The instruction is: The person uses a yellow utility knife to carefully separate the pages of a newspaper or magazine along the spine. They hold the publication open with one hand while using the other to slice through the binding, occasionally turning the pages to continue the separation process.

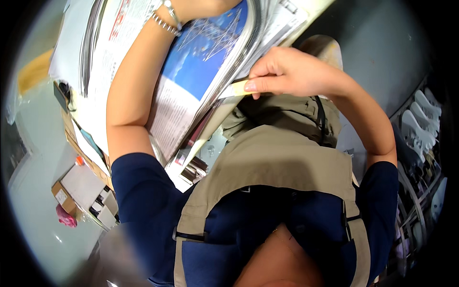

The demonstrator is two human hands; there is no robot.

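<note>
Right hand pinches a yellow strip — likely light, bendy; hold its end. Left hand — can't tell its grip.

Saw a smooth, pale grey-green floor at left, catching bright glints. Noted a brown cardboard box with a white label, beside a crumpled pink bundle. Found curved white shapes lining the right edge, near a dark grey surface.
</note>
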